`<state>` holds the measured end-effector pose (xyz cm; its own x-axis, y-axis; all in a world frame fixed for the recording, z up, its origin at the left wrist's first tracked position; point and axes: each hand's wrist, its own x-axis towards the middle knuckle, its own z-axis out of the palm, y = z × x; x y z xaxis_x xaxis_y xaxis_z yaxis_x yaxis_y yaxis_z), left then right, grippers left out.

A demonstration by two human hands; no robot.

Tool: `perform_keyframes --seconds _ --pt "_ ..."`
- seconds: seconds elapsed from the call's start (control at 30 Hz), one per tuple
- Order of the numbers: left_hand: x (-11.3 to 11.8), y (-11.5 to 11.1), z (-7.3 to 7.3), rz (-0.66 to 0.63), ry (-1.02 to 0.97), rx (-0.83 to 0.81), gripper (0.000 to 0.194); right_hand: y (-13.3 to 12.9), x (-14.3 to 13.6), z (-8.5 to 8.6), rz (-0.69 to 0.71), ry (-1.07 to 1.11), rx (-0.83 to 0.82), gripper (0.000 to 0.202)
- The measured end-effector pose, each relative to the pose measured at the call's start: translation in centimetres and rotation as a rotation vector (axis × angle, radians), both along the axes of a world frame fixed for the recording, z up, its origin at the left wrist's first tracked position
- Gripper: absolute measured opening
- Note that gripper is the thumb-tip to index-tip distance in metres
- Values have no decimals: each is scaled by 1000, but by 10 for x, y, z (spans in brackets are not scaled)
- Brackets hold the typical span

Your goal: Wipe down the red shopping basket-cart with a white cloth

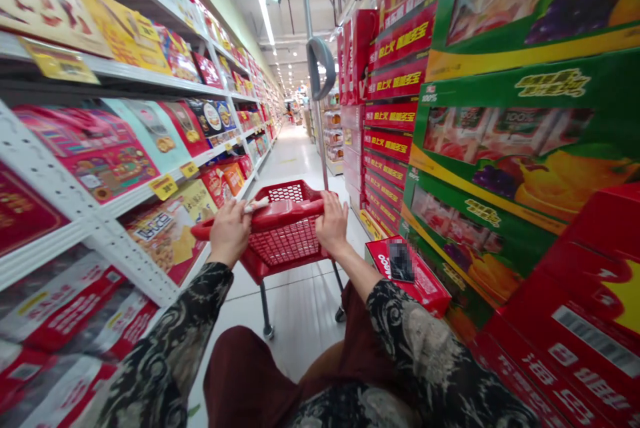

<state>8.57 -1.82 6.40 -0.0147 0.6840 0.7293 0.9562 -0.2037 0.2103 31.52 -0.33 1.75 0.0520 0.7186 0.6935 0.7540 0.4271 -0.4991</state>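
Note:
A red plastic shopping cart (287,245) with a lattice basket stands right in front of me, and no goods show in the visible part of it. My left hand (230,233) is wrapped round the left part of its red handle (287,213). A small white thing, perhaps a tissue, pokes out by the left fingers. My right hand (332,223) grips the handle's right end. Behind that hand, a tall metal pole (323,141) rises from the cart's right side, with a grey loop (321,68) high on it.
White shelves (120,209) with boxed goods line the left side. On the right stand stacked green fruit-print cartons (500,195) and red drink cartons (393,115). A low red box (425,288) sits by the right stack, near the cart. The tiled aisle (290,148) runs straight ahead.

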Motion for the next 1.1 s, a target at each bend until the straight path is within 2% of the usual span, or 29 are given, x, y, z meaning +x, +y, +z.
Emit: perform_keyframes --seconds 0.1,0.27,0.37,0.47,0.53,0.67,0.73,0.83,0.97,1.03,1.1 --pt "26 4 1 -29 39 -30 37 7 4 2 26 -1 4 63" --pt "101 12 2 -182 173 -66 31 7 1 1 48 -3 89 67" --pt "122 12 -2 -217 268 -61 32 7 1 -3 29 -1 119 66" --pt "107 6 -5 -190 332 -42 33 8 3 -6 21 -22 111 65" --pt "82 -1 -4 -142 329 -34 35 7 4 -7 32 -52 104 64" --pt "25 -16 0 75 181 -43 33 6 3 -7 38 -63 90 62" --pt "9 -22 1 141 133 -44 34 5 0 -7 34 -50 87 62" --pt "16 -26 0 127 130 -42 34 5 -4 -8 36 -44 91 61" --pt "63 -19 -1 -50 218 -29 34 4 -6 -8 43 -61 98 60" --pt "80 -16 -3 -103 250 -19 34 3 -5 -7 37 -69 97 60" --pt "80 -15 -4 -115 260 -15 35 2 -4 -7 31 -79 92 61"
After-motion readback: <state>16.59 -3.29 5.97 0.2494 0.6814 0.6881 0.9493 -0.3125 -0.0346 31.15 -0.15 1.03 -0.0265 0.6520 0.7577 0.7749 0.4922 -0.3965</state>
